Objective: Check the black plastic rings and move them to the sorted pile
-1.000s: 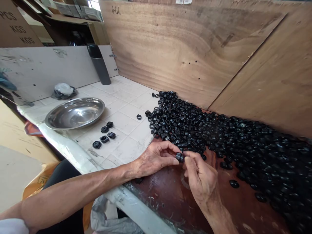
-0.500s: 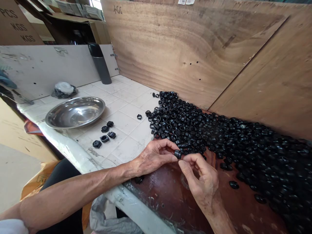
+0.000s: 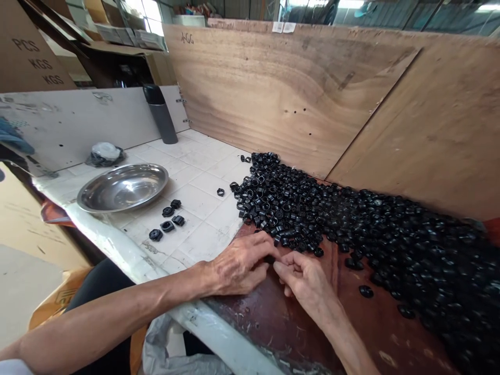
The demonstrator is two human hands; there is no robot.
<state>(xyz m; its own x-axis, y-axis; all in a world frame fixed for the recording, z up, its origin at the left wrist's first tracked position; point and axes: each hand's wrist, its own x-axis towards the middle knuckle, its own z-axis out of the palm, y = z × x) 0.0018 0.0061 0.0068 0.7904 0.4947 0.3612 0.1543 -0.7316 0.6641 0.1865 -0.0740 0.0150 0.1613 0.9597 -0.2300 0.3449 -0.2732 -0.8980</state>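
My left hand point(image 3: 244, 264) pinches a small black plastic part point(image 3: 269, 259) between thumb and forefinger, over the reddish-brown board point(image 3: 281, 307). Only a dark bit of that part shows. From the other side, the thumb and fingertips of my right hand point(image 3: 304, 278) are pressed together right against it; whether they grip the same part or another small piece is hidden. Just beyond both hands lies a big heap of black plastic rings and caps point(image 3: 285, 208), spreading to the right. A few loose black caps point(image 3: 366, 291) rest on the board beside my right hand.
Several black assembled parts point(image 3: 167, 226) and a single ring point(image 3: 221, 192) sit on the white tiled top. A steel bowl point(image 3: 125, 192), a wrapped white roll point(image 3: 105, 152) and a grey flask point(image 3: 164, 122) stand left. A plywood wall point(image 3: 253, 88) closes the back.
The camera view has tilted up slightly. My hands have come closer together, the left hand has turned over the part, and the right fingertips have closed in against it.
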